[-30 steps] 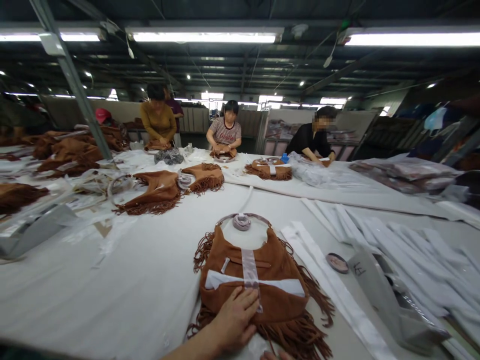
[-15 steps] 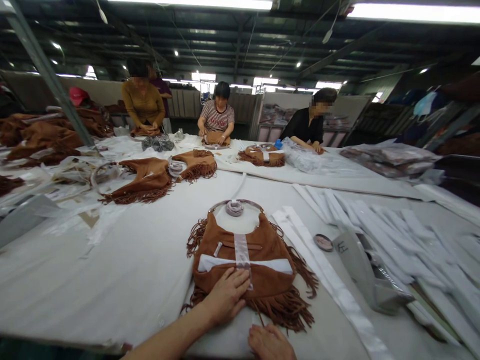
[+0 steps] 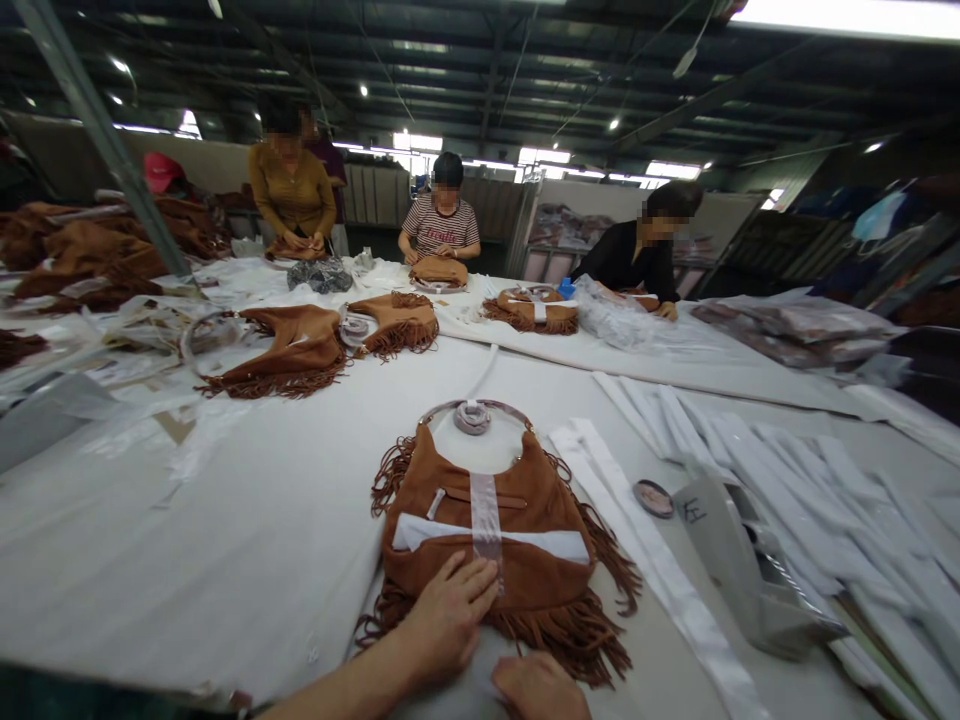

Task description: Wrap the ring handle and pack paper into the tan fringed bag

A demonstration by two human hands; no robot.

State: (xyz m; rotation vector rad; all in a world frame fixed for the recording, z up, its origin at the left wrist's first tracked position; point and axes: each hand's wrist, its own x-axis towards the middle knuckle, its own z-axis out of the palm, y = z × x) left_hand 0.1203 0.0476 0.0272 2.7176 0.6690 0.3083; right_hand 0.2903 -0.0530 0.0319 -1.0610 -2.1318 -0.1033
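Note:
A brown fringed handbag (image 3: 427,570) lies flat in front of me, its handle pointing away. Around its middle runs a strip of clear tape (image 3: 486,510), over a white paper strip (image 3: 427,535) on the front. A wrapped coil (image 3: 472,417) sits inside the handle loop. My left hand (image 3: 450,615) rests open on the bag's lower edge, fingers laid over the end of the tape. Just below the fringe, my right hand (image 3: 541,688) is closed with curled fingers at the bottom of the view; what it holds, if anything, is hidden.
At right stand a grey tape dispenser (image 3: 750,560), a small round roll (image 3: 654,498) and many white strips (image 3: 795,480). More fringed bags (image 3: 289,345) lie back left. Across the table (image 3: 225,540) several people work on bags; plastic-wrapped goods (image 3: 802,325) are piled far right.
My right hand's fingers have curled in more and it sits slightly lower. My left hand stays on the bag. The view has shifted slightly.

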